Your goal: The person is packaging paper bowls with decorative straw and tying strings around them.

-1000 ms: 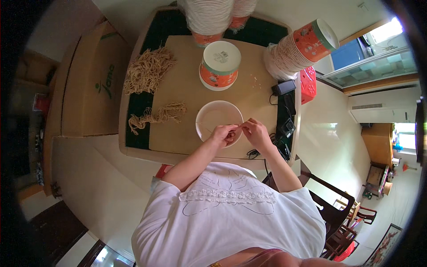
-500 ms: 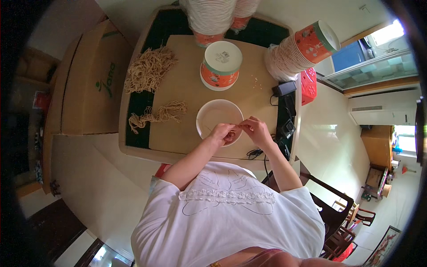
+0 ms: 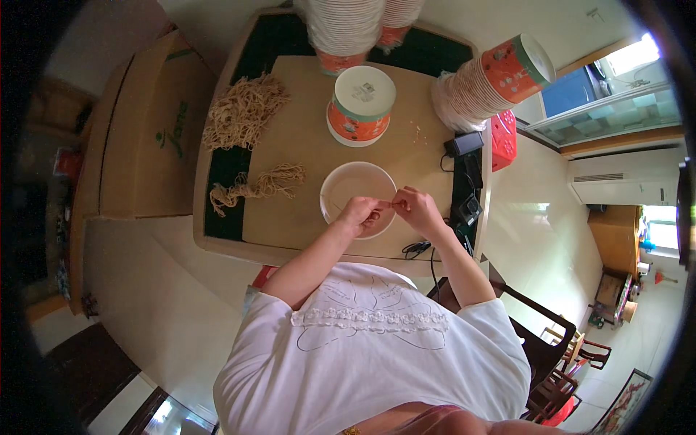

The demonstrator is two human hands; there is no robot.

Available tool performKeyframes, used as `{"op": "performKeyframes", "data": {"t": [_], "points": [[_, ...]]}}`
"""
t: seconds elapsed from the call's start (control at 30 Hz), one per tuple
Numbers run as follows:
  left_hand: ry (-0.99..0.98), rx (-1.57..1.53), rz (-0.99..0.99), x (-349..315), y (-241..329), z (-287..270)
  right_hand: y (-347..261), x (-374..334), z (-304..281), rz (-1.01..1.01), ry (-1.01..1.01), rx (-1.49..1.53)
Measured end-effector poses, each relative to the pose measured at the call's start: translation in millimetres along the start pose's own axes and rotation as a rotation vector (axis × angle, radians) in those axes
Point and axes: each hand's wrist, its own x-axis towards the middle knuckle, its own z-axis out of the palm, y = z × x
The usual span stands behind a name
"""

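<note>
A white paper tub (image 3: 346,178) stands open side up near the front of the table, its inside facing me. My left hand (image 3: 363,212) is over its lower right part, fingers closed in a pinch. At the right rim, my right hand (image 3: 416,208) also pinches, its fingertips close to those of the left. Whatever they hold between them is too small to make out. Left of the tub lies a tied bundle of beige string (image 3: 270,181), with a larger loose heap of string (image 3: 248,111) behind it.
Behind the tub, upside-down orange-patterned tubs (image 3: 359,123) are stacked. Tall wrapped stacks of tubs (image 3: 341,32) rise at the back, and another stack (image 3: 475,94) leans at the right. A black adapter (image 3: 463,144) and cables lie along the right edge. A cardboard box (image 3: 148,138) stands left.
Both hands have risen very slightly, with the fingertips still close together at the tub's right rim. The tubs and string have not moved.
</note>
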Motion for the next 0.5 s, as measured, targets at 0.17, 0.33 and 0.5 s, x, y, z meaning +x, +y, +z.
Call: {"op": "performKeyframes", "data": {"t": [0.17, 0.33, 0.5], "points": [[-0.038, 0.022, -0.049, 8, -7, -5, 0, -2, 3, 0.003, 0.052, 0.008], [0.088, 0.405, 0.137, 4, -5, 3, 0, -5, 4, 0.098, 0.048, 0.173], [0.130, 0.492, 0.294, 12, -16, 0, 3, -4, 6, 0.115, 0.040, 0.197]]}}
